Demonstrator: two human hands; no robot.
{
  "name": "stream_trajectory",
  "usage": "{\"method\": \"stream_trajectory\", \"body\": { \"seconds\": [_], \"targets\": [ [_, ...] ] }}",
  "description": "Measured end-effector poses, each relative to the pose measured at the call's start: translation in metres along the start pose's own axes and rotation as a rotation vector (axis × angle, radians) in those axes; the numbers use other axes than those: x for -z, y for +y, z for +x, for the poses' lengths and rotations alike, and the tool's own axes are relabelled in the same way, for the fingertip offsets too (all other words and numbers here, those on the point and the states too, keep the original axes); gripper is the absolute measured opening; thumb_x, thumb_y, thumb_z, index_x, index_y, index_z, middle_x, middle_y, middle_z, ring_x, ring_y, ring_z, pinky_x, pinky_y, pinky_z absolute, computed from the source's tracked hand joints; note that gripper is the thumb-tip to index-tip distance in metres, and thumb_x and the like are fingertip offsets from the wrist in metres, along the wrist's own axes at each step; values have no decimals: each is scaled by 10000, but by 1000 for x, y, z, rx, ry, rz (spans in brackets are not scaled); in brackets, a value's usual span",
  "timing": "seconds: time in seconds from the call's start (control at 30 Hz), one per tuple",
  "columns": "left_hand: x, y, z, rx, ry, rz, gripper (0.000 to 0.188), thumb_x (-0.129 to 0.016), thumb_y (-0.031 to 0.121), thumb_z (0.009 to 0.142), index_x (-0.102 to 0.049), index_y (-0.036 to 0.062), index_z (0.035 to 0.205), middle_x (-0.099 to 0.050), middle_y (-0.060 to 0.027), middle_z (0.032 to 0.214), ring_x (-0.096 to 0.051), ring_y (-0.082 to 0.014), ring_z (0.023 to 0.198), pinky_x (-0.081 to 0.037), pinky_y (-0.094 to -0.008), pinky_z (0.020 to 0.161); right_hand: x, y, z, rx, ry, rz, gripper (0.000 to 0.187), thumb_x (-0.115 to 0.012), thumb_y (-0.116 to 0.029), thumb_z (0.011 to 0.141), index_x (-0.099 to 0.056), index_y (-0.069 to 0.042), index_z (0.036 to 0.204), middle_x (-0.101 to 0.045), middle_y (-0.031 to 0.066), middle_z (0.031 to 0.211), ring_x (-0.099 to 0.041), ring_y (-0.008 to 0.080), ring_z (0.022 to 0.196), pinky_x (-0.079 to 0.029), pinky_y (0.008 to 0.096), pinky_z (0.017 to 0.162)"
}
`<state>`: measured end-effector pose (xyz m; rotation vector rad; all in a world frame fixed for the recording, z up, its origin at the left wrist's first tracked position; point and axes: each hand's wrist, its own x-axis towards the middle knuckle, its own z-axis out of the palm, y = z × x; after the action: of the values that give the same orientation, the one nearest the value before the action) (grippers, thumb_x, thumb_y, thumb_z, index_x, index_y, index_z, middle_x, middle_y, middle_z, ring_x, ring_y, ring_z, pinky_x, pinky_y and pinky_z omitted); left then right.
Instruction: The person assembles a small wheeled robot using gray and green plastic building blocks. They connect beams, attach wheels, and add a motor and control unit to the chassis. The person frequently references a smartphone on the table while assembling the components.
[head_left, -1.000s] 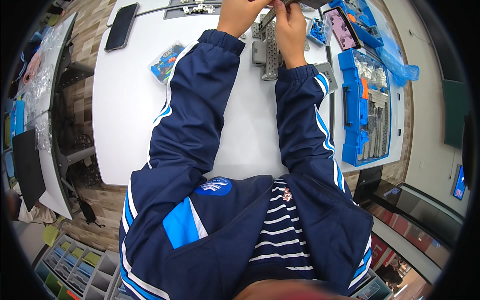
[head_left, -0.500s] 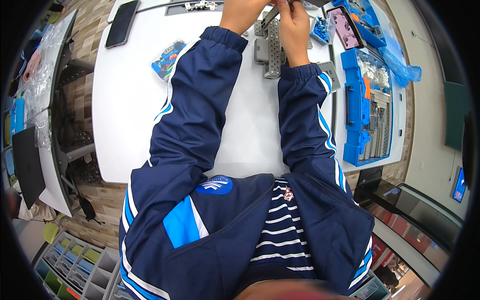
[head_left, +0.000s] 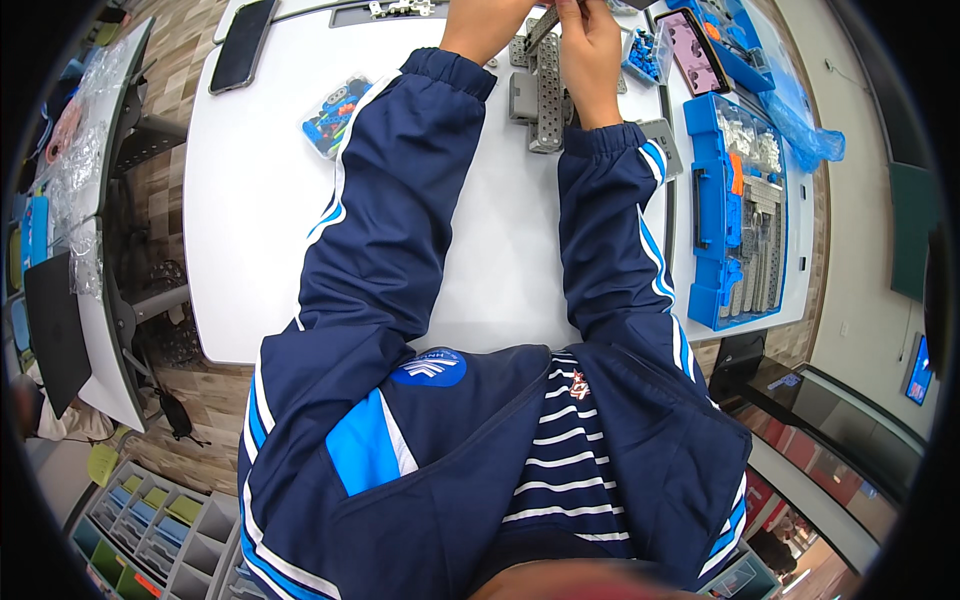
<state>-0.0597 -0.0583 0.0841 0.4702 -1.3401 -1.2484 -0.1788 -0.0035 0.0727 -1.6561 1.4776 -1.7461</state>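
Observation:
At the upper edge of the head view, both my hands work at a grey building-kit assembly (head_left: 548,100) of perforated beams and blocks. It stands on the white table, with a grey box-like block on its left side. My right hand (head_left: 592,62) is closed, thumb and fingers pinching a slanted grey beam (head_left: 543,27) at the top of the assembly. To its left, my left hand (head_left: 485,28) curls in toward that same beam; its fingertips are mostly cut off by the picture's edge, so what they hold is hidden.
Left of my sleeve lies a clear box of coloured parts (head_left: 336,118), and farther off a black phone (head_left: 243,45). On the right are a box of blue pins (head_left: 643,55), a lit phone (head_left: 692,52), a blue parts case (head_left: 707,290) and a blue plastic bag (head_left: 808,140).
Hardly anything differs: the view has shifted very slightly, and my hands stay at the top of the assembly with almost the same grip.

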Motion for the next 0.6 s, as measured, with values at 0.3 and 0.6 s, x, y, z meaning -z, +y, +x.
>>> {"method": "stream_trajectory", "body": {
  "seconds": [0.3,0.6],
  "targets": [
    [0,-3,1,-22,1,22,226,-614,74,996,-639,-69,1170,-719,-115,999,-688,-140,871,-553,-257,748,2,1,0,-45,-42,1,256,-550,-194,1050,-645,38,1099,-679,117,951,-608,175,858,-480,306,781],
    [-2,-3,1,-15,11,9,232,-631,73,989,-647,-66,1174,-720,-114,1008,-689,-140,880,-563,-257,752,2,0,1,-48,-46,60,265,-535,-171,1056,-632,50,1164,-700,132,1052,-632,190,949,-486,304,858]
  ]
}}
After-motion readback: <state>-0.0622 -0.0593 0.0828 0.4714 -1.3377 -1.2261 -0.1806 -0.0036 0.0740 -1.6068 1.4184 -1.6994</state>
